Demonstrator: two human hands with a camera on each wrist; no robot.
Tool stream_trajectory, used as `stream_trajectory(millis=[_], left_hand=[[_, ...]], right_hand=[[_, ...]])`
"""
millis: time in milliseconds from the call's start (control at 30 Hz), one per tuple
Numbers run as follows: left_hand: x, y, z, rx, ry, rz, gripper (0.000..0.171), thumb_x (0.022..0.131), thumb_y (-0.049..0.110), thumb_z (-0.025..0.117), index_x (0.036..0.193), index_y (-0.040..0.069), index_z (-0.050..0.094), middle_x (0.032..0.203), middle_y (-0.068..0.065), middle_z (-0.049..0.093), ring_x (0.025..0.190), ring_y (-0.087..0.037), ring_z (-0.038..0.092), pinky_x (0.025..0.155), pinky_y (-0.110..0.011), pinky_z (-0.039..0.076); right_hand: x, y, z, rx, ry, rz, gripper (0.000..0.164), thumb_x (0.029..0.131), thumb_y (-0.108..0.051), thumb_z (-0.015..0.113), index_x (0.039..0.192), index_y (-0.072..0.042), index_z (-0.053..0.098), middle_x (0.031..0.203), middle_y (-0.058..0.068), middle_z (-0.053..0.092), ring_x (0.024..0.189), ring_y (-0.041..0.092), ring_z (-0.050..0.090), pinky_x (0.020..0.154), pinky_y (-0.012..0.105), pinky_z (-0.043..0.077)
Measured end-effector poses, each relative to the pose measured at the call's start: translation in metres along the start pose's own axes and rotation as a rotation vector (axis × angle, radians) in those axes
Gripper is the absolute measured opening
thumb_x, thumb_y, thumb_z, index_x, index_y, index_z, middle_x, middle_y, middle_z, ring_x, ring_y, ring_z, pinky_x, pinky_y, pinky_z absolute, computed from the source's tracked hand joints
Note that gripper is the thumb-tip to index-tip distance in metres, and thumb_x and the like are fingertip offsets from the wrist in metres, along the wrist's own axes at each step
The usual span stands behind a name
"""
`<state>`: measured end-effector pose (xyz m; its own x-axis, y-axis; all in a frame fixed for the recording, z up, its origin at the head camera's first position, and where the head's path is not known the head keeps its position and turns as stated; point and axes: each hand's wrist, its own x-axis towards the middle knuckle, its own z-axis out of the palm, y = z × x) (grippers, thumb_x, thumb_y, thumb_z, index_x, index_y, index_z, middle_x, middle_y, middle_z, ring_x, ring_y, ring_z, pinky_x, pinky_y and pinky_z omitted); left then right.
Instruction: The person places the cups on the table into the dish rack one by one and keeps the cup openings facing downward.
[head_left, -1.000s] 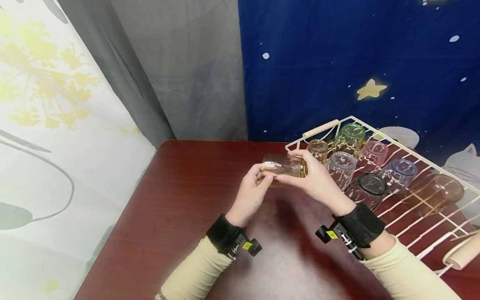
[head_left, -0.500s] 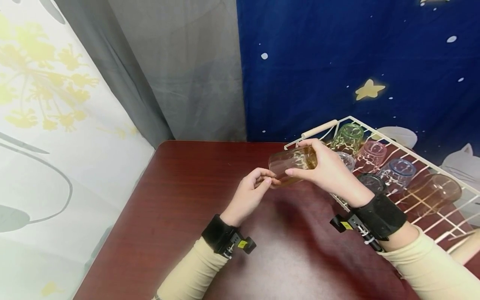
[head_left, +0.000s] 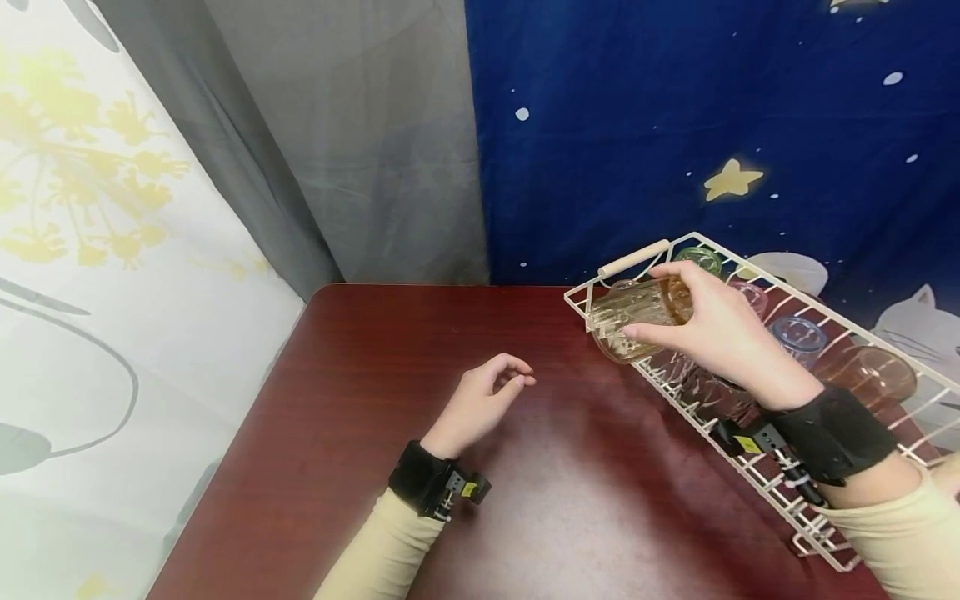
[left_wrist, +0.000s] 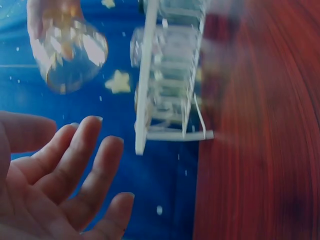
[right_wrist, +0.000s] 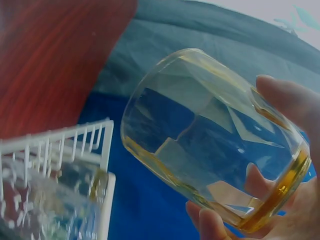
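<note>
My right hand [head_left: 720, 329] grips an amber-tinted drinking glass [head_left: 633, 321] near its base, thumb on one side and fingers on the other. The glass is tilted, its mouth pointing left and down, over the left end of a white wire basket [head_left: 750, 479]. In the right wrist view the glass [right_wrist: 210, 140] is see-through, with a thick yellow base by the palm. My left hand [head_left: 483, 396] is held over the table with loosely curved fingers and nothing in it. The left wrist view shows its fingers [left_wrist: 82, 172] spread apart from the glass [left_wrist: 72, 55].
Upturned glasses stand in the basket: a green one [head_left: 701, 258], a blue one [head_left: 798, 337], a larger amber one [head_left: 870, 375] and others partly hidden by my right hand. A wooden handle [head_left: 633, 259] tops the basket's far left end. Curtains [head_left: 397, 150] hang behind the dark red table [head_left: 360, 350].
My right hand has carried the amber glass rightward from between both hands to above the basket. The left hand has let go of it and drawn slightly back, left and down.
</note>
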<state>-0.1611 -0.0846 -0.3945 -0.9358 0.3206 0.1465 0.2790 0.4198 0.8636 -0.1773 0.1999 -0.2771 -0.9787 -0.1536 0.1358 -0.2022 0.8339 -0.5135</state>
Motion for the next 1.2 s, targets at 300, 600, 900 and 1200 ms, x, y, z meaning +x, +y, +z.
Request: stream_trajectory(millis=[300, 600, 900, 1200], left_hand=[[-0.012, -0.024, -0.011, 0.093, 0.014, -0.068, 0.018, 0.100, 0.017, 0.055, 0.114, 0.010, 0.063, 0.110, -0.008, 0.074, 0.103, -0.021, 0.069, 0.087, -0.032, 0.051], [-0.017, -0.039, -0.020, 0.298, -0.020, -0.120, 0.027, 0.100, 0.024, 0.054, 0.121, 0.008, 0.063, 0.112, -0.005, 0.072, 0.101, -0.020, 0.067, 0.088, -0.039, 0.052], [-0.017, -0.051, -0.023, 0.363, 0.010, -0.151, 0.028, 0.099, 0.021, 0.054, 0.120, 0.007, 0.063, 0.112, -0.007, 0.072, 0.103, -0.021, 0.068, 0.089, -0.040, 0.053], [-0.019, -0.057, -0.028, 0.500, 0.033, -0.164, 0.028, 0.098, 0.022, 0.057, 0.121, 0.008, 0.064, 0.115, -0.007, 0.070, 0.107, -0.023, 0.067, 0.092, -0.042, 0.052]], right_hand=[[-0.012, 0.032, -0.025, -0.050, 0.020, 0.028, 0.086, 0.075, -0.050, 0.080, 0.141, -0.009, 0.043, 0.132, 0.026, 0.052, 0.119, 0.047, 0.048, 0.091, 0.063, 0.038], [-0.037, 0.072, -0.040, -0.104, 0.005, 0.124, 0.088, 0.078, -0.048, 0.079, 0.143, -0.003, 0.038, 0.131, 0.035, 0.048, 0.113, 0.054, 0.047, 0.082, 0.066, 0.037], [-0.057, 0.110, -0.049, -0.064, 0.003, 0.155, 0.091, 0.078, -0.040, 0.081, 0.144, 0.003, 0.035, 0.121, 0.044, 0.053, 0.090, 0.025, 0.065, 0.071, 0.032, 0.046], [-0.079, 0.159, -0.047, 0.117, 0.112, 0.056, 0.076, 0.063, -0.007, 0.088, 0.123, 0.011, 0.046, 0.083, -0.037, 0.052, 0.074, -0.022, 0.045, 0.061, 0.002, 0.033]])
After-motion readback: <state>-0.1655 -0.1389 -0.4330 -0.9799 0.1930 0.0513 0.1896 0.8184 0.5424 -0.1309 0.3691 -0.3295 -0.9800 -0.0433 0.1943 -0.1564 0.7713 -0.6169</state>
